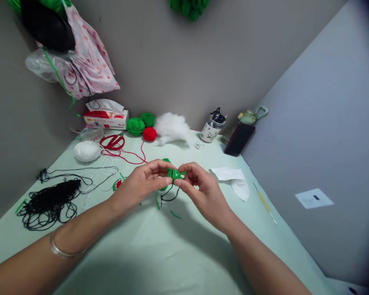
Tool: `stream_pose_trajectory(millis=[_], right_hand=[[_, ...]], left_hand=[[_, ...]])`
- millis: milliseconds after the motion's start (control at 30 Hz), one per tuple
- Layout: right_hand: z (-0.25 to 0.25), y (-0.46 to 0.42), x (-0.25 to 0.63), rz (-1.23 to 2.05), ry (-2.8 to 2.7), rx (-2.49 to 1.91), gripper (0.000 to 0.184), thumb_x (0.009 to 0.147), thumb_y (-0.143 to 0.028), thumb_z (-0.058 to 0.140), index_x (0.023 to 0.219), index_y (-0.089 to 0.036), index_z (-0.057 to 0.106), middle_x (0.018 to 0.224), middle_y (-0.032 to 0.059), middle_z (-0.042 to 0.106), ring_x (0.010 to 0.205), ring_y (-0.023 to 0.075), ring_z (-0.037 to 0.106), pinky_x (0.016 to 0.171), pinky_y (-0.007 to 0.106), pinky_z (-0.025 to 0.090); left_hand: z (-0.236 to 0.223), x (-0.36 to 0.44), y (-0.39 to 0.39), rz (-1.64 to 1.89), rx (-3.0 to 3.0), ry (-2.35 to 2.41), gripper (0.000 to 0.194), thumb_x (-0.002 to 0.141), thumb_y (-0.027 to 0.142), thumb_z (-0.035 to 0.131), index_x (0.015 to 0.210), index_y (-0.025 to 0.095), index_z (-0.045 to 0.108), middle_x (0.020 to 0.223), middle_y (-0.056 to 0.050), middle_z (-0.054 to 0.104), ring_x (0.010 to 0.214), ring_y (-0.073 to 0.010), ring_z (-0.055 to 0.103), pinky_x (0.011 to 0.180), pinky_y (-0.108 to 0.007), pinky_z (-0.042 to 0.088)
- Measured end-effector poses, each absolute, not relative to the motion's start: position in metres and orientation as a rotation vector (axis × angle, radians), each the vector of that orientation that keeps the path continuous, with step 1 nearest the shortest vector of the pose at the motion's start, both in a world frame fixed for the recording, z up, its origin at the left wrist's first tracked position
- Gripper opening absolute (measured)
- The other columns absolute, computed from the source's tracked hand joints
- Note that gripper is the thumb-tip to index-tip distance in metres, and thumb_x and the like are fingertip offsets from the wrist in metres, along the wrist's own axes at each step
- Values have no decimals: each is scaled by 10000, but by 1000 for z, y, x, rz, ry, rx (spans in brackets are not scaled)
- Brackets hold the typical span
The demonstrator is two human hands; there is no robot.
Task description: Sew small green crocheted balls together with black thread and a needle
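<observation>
Looking down on a pale green counter (160, 262) set against a grey back wall (160, 69) and a paler, bluish right-hand wall (301, 135).

Between the fingers (160, 164), a yarn piece (177, 175) is showing green, a strand (172, 174) across it black. Beyond the fingers, 2 yarn balls (135, 126) are showing green, 1 other ball (149, 134) red; farther left, a cloth (92, 65) is displaying red spots on pink. Left of the fingers, a skein (53, 200) is showing black.

Left fingers (157, 166), right fingers (192, 166) pinch green piece (177, 175) with black cord (169, 200).
</observation>
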State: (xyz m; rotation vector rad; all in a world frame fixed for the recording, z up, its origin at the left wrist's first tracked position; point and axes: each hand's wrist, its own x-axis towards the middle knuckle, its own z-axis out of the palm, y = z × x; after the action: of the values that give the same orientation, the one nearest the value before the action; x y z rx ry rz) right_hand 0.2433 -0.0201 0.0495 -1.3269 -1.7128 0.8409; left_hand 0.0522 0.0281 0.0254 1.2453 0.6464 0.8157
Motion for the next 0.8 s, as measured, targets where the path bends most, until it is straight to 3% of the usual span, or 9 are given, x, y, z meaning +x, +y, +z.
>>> stream_pose_trajectory(millis=[233,400,567,700,800], right_hand=[[29,-17,237,660,-1823,-1350,76,962,-269,552,928,-201,557,690,-37,512,618,110,436,584,257,338],[43,-10,248,962,-1661,-1248,161,990,-308,520,1036,-191,621,692,-24,570,641,121,533,610,261,441],[81,-20,268,1024,-1409,-979,167,989,-300,561,1022,-225,706,652,-17,580,620,138,615,579,281,514],[108,-45,282,893,-1332,-852,134,964,-285,608,994,-261,736,537,-41,474,452,115,496,438,261,462],[119,-70,293,694,-1274,-842,107,951,-354,619,934,-335,722,454,-66,295,329,105,305,305,252,293]], left_hand=[[10,59,30,866,1186,706,180,827,284,759,954,194,668,896,8,664,861,-127,625,818,-258,477],[12,59,33,806,1053,668,250,854,319,728,1071,212,666,911,6,651,831,-141,661,849,-306,495],[14,53,41,828,1091,740,275,839,332,735,1090,234,680,1006,-9,657,909,-165,659,857,-306,478],[4,50,51,911,1315,881,267,841,375,713,1058,220,708,966,-26,679,866,-172,623,780,-303,467],[-6,48,60,1023,1414,1028,279,784,377,749,992,194,717,861,-22,663,771,-170,588,679,-296,450]])
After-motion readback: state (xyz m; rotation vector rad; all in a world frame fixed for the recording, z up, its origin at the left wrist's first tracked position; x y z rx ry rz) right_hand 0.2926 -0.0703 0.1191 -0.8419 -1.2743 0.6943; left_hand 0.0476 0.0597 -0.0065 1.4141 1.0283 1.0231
